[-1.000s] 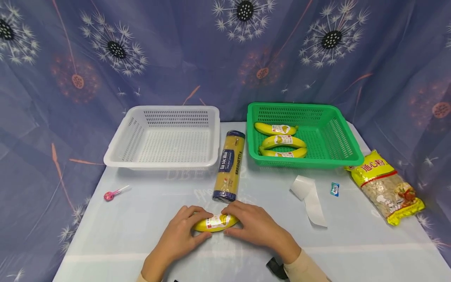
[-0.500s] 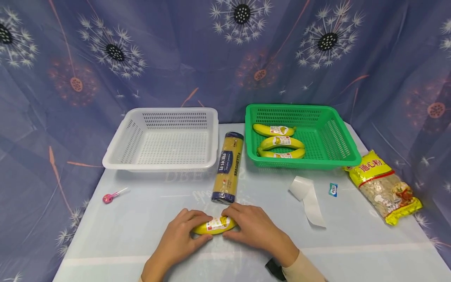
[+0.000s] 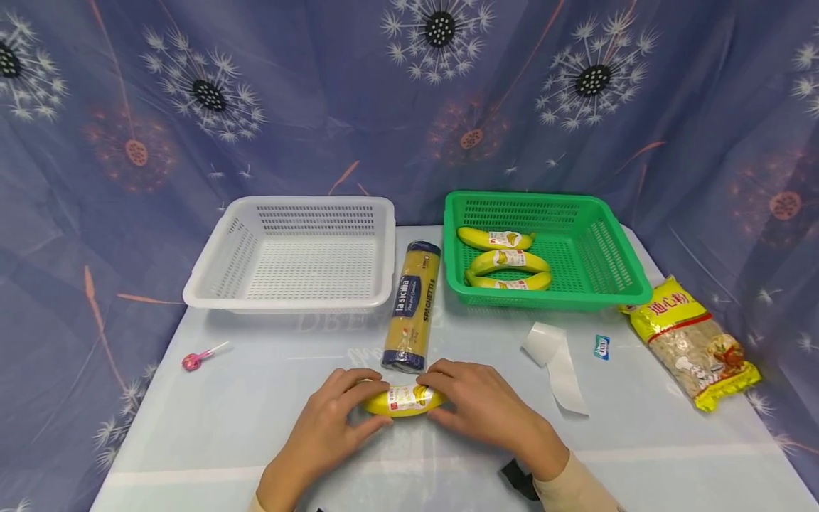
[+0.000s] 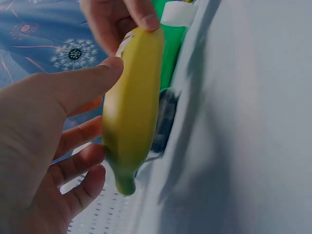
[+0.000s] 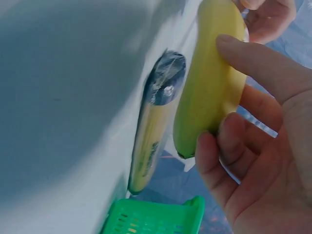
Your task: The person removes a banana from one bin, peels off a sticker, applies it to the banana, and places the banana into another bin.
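Note:
Between both hands lies a yellow banana [image 3: 404, 401] with a white printed label facing up. My left hand [image 3: 333, 416] grips its left end, thumb on the near side and fingers on the far side. The right hand [image 3: 480, 405] holds the other end the same way. In the left wrist view the banana [image 4: 134, 102] shows its greenish stem pointing past the left fingers. The right wrist view shows the banana's [image 5: 209, 83] dark tip beside the right fingers. Just behind the hands is a spaghetti packet [image 3: 412, 306] with dark blue ends.
A white basket [image 3: 192, 288] stands at the back left. The green basket [image 3: 614, 295] at the back right holds 3 labelled bananas [image 3: 508, 261]. A lollipop [image 3: 203, 355] lies on the left; a white paper strip [image 3: 558, 366], a small blue packet [image 3: 601, 347] and a yellow pasta bag [image 3: 691, 341] lie right.
Both hands have kept their hold on the banana. The banana has shifted slightly to the right, and the right hand has moved right with it. The view has drifted a little.

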{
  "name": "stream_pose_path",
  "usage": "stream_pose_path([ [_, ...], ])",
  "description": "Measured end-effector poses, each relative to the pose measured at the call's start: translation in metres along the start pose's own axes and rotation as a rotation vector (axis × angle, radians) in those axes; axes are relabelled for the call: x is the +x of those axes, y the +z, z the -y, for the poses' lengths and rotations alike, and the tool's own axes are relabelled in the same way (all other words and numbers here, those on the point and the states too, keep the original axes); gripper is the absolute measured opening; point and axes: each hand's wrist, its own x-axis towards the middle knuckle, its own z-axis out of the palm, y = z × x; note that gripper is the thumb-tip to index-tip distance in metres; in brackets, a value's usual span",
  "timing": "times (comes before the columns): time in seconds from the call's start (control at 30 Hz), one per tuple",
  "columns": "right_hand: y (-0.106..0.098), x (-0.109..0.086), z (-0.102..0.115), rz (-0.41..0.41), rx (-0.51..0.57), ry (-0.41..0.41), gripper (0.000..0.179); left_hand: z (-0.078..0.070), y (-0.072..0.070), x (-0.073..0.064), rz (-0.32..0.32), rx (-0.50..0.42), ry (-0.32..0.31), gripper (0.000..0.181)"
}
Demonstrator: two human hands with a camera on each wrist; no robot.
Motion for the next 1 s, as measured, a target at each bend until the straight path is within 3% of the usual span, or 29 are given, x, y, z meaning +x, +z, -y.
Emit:
stream_pose_path([
  [0.13, 0.000, -0.004, -0.005, -0.007, 0.008, 0.028, 0.041, 0.004, -0.009, 0.009, -0.037, 0.005, 0.002, 0.043],
  [0.37, -0.002, -0.010, -0.012, -0.037, 0.026, 0.068, 0.041, 0.020, -0.019, 0.040, -0.190, 0.113, 0.016, 0.034],
  [0.53, -0.004, -0.016, -0.017, -0.052, 0.010, 0.089, 0.041, 0.033, -0.017, 0.057, -0.156, 0.256, -0.025, 0.052],
  [0.67, -0.013, -0.021, -0.023, -0.050, 0.017, 0.121, 0.043, 0.039, -0.013, 0.060, -0.132, 0.349, -0.067, 0.049],
  [0.8, -0.034, -0.030, -0.034, -0.079, 0.021, 0.165, 0.044, 0.041, -0.010, 0.064, -0.132, 0.362, -0.076, 0.043],
  [1.0, -0.070, -0.047, -0.060, -0.205, 0.005, 0.200, 0.046, 0.046, -0.005, 0.063, -0.150, 0.338, -0.072, 0.046],
])
